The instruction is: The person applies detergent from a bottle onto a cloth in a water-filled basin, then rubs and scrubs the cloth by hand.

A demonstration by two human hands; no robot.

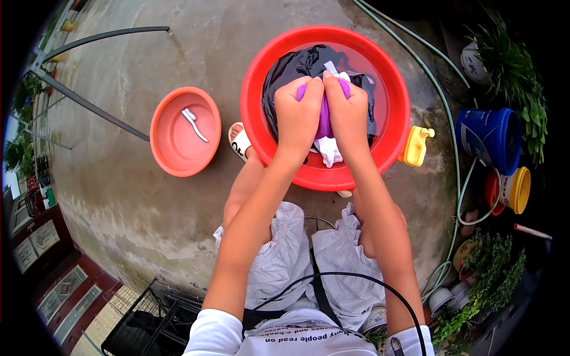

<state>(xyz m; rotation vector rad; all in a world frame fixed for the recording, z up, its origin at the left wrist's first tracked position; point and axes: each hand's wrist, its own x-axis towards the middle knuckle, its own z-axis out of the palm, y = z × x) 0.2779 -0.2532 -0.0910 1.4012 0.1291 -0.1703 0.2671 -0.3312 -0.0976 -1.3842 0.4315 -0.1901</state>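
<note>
My left hand (pixel 298 113) and my right hand (pixel 347 113) are side by side over a large red basin (pixel 252 107). Both are closed around a bunched purple-and-white cloth (pixel 324 123), thumbs nearly together on top. White ends of the cloth stick out above and below the fists; its exact kind of garment I cannot make out. Beneath the hands, dark wet clothing (pixel 284 70) lies in the basin's water (pixel 386 95). The palms and inner fingers are hidden.
Left of the red basin stands a smaller pink basin (pixel 160 151) holding a white brush (pixel 191 121). A yellow jug (pixel 416 146) is close at its right. Farther right are a green hose (pixel 449 113), a blue bucket (pixel 488 136) and a yellow bucket (pixel 520 190).
</note>
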